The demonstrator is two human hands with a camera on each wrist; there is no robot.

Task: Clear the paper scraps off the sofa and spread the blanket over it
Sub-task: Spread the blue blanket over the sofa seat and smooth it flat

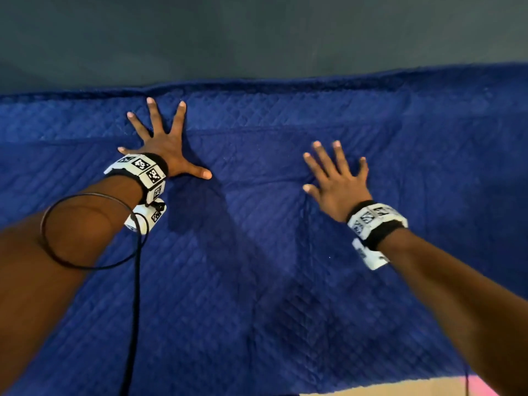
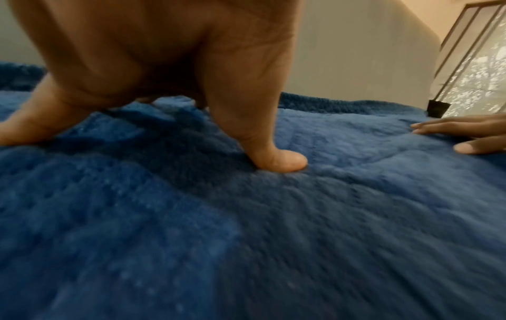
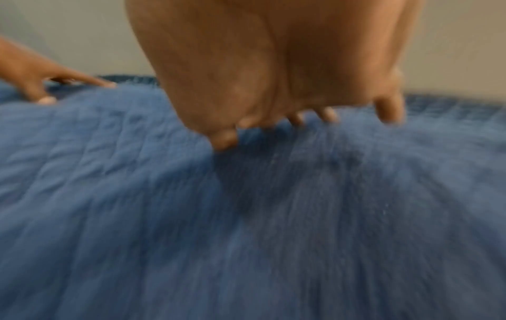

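Note:
A dark blue quilted blanket (image 1: 257, 252) lies spread across the sofa and fills most of the head view. My left hand (image 1: 165, 141) presses flat on it near its far edge, fingers splayed wide; in the left wrist view its thumb (image 2: 279, 160) digs into the fabric (image 2: 246, 238). My right hand (image 1: 334, 175) lies on the blanket to the right, fingers straight and spread; the right wrist view is blurred and shows its fingertips (image 3: 224, 138) on the cloth (image 3: 246, 216). No paper scraps are in view, and the blanket hides the sofa itself.
A grey wall (image 1: 257, 38) rises behind the blanket's far edge (image 1: 285, 81). A strip of pale floor (image 1: 400, 390) shows at the bottom right. A black cable (image 1: 134, 310) hangs from my left wrist. A frosted glass panel (image 2: 479, 75) stands to the right in the left wrist view.

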